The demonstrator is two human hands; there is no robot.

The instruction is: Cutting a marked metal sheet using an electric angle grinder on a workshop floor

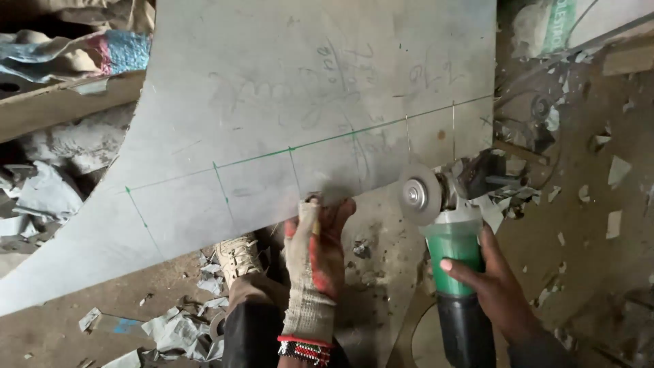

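Observation:
A large grey metal sheet (286, 102) lies in front of me, marked with green lines and scribbles. My left hand (315, 255), in a worn white and red work glove, presses on the sheet's near edge. My bare right hand (492, 283) grips the green body of an angle grinder (453, 249). The grinder's round disc (415, 194) sits against the sheet's edge, just right of my left hand, below the green line.
My shoe (235, 255) stands on the dirt floor under the sheet's edge. Scraps of cut metal (177, 334) litter the ground at lower left and right. Crumpled bags and cloth (75, 54) lie at upper left. A curved metal offcut (409, 327) lies beneath the grinder.

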